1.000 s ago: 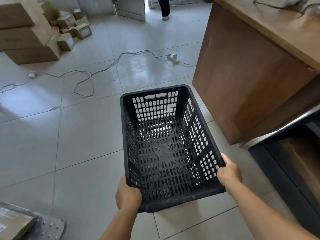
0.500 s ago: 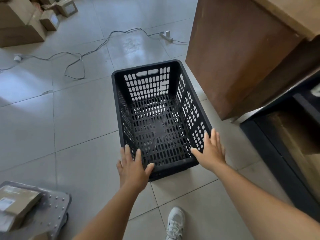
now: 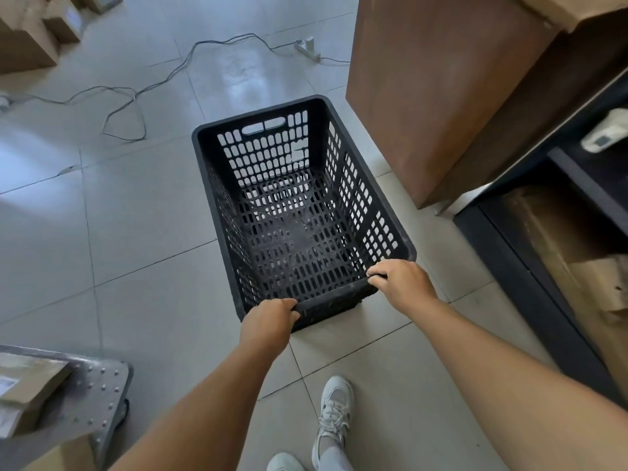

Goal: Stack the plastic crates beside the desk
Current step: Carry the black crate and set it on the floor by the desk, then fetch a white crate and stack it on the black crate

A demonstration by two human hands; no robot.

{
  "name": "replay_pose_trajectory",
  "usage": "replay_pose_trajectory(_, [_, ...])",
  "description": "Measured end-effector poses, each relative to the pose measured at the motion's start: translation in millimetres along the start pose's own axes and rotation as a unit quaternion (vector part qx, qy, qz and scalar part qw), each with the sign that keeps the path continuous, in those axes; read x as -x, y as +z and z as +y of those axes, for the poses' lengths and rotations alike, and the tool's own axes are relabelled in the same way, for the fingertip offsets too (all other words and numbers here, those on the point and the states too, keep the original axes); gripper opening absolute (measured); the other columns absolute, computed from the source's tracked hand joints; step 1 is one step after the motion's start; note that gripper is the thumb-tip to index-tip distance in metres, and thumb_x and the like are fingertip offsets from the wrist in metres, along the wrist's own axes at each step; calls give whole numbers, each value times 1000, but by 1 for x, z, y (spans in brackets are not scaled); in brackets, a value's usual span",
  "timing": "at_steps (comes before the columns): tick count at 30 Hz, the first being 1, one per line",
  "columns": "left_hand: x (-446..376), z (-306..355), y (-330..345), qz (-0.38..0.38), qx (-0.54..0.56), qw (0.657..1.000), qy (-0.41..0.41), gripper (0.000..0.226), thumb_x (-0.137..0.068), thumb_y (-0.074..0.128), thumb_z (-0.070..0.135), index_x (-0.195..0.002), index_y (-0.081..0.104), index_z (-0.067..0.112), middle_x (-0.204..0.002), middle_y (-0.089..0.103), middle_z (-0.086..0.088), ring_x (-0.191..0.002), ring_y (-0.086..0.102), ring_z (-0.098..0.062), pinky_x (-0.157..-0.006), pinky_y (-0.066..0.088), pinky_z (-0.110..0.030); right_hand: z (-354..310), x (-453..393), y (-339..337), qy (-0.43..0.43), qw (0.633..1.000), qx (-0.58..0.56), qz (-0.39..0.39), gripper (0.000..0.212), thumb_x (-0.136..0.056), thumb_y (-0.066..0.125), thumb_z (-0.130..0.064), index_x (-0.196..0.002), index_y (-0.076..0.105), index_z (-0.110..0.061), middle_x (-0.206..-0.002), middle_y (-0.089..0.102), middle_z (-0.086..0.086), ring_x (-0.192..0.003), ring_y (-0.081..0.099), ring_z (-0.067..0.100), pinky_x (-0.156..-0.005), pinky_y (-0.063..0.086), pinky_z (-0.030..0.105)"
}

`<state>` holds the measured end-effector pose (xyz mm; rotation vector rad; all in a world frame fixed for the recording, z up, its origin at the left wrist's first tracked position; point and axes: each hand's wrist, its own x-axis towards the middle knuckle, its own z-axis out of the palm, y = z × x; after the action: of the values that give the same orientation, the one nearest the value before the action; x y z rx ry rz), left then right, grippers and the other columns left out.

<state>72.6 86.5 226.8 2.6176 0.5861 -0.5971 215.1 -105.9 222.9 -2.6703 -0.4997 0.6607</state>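
Note:
A black slotted plastic crate [image 3: 210, 171] rests on the tiled floor, just left of the brown wooden desk [image 3: 424, 90]. It is empty, and no other crate shows. My left hand [image 3: 268, 321] grips the crate's near rim at its left corner, fingers curled over the edge. My right hand [image 3: 404, 283] holds the same rim at the right corner, fingers hooked inside.
Grey cables [image 3: 125, 100] and a power strip [image 3: 307, 45] lie on the floor beyond the crate. Cardboard boxes [image 3: 30, 39] stand at the far left. A metal cart [image 3: 95, 396] with parcels is at my lower left, a dark shelf unit [image 3: 550, 253] at the right.
A second ago I carried the crate; half a second ago it was on the floor and my hands were spread open above its near end. Both hands now grip the near rim.

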Motion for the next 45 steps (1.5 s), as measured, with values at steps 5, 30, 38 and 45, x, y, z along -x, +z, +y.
replay_pose_trajectory(5, [-2, 1, -3, -23, 10, 1000, -16, 21, -95, 44, 26, -103, 64, 21, -93, 68, -4, -86, 63, -26, -66, 45, -31, -1, 0, 1, -5, 1000, -5, -2, 21, -89, 59, -28, -88, 73, -13, -87, 72, 3, -88, 63, 25, -89, 42, 29])
replay_pose_trajectory(30, [80, 56, -75, 48, 170, 979, 102, 78, -91, 55, 40, -151, 6, 26, -159, 14, 4, -145, 20, -15, -113, 27, -36, -82, 138, -52, 98, 978, -148, 106, 83, -89, 54, -47, -153, 9, -20, -160, 16, -1, -147, 14, 16, -117, 18, 36])
replay_pose_trajectory(38, [178, 117, -93, 6, 103, 968, 229, 77, -92, 54, 39, -152, 8, 24, -159, 14, 4, -144, 23, -19, -113, 30, -40, -62, 293, -79, 243, 918, -233, 209, 82, -89, 56, -45, -153, 8, -22, -160, 17, 3, -145, 21, 22, -113, 26, 37])
replay_pose_trajectory(45, [274, 195, -45, -68, 33, 934, 350, 81, -91, 57, 32, -152, 5, 21, -160, 12, 2, -144, 23, -20, -115, 28, -37, -17, 441, -70, 375, 846, -260, 276, 85, -89, 58, -45, -153, 7, -23, -161, 13, 0, -146, 20, 20, -115, 24, 35])
